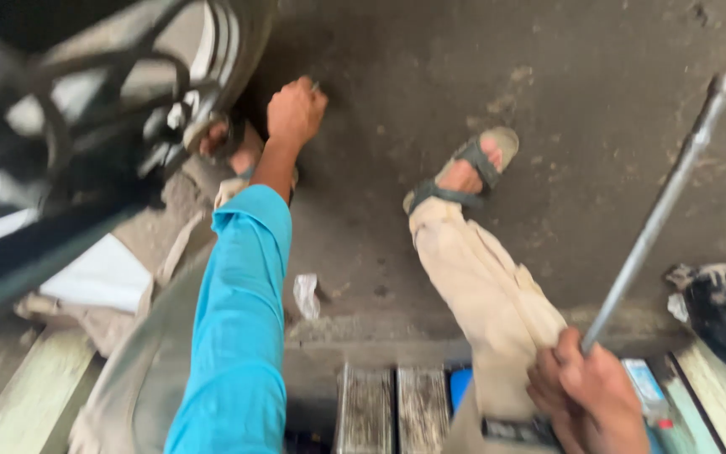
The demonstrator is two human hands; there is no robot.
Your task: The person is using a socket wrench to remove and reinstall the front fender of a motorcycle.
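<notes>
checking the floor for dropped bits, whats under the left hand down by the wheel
The left hand is closed on a small object whose tip pokes out past the fingers, above bare grey concrete floor. The floor directly beneath the fist and the rest of that object are covered.

Free room: bare concrete floor (598,84) from 12 to 2 o'clock.
Obstacles: wheel (102,92) at 10 o'clock; long metal rod (665,202) at 3 o'clock.
</notes>
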